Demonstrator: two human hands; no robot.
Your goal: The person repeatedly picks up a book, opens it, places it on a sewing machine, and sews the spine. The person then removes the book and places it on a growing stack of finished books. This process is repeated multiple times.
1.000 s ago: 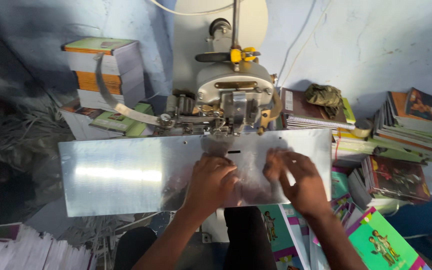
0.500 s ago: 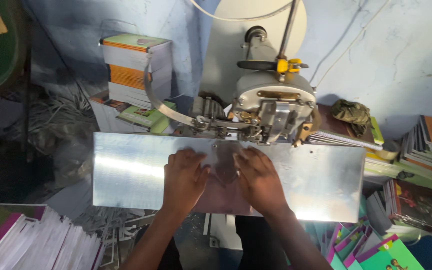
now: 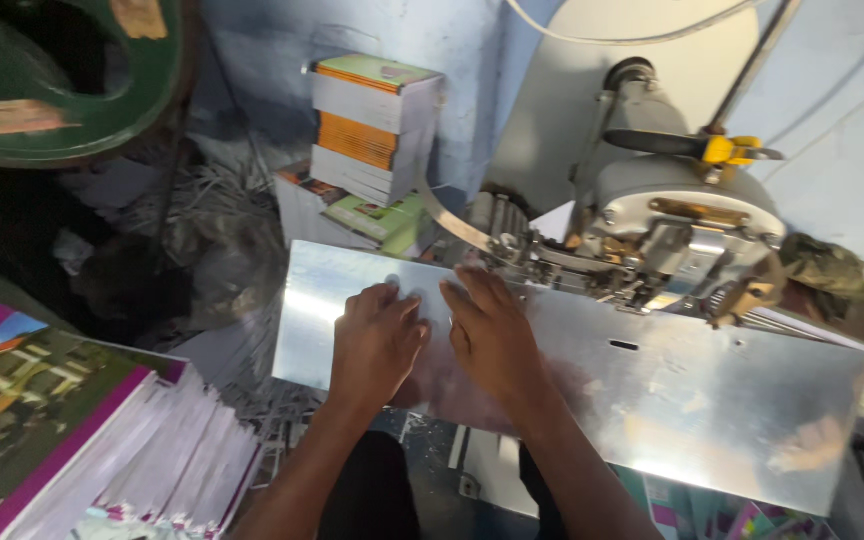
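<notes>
Currently both hands lie palm-down on the metal plate (image 3: 652, 400), w/ fingers pointing away from the person toward the machine head (image 3: 687, 235). Left hand (image 3: 377, 340) sits flat, fingers spread a little, gripping nothing. Right hand (image 3: 492, 335) is also flat and unclenched, just beside the left; the two are near but not touching. Plate's long axis runs left-to-right across the view, tilted down toward the right; the hands rest on its left half. Machine head stands beyond the plate's far edge, ahead and to the right of the hands, so the right hand is nearer to it. Slot (image 3: 624, 346) in the plate lies right of the right hand. Book stack (image 3: 372, 125) stands beyond the plate's left end; more books (image 3: 72, 430) at lower left.
</notes>
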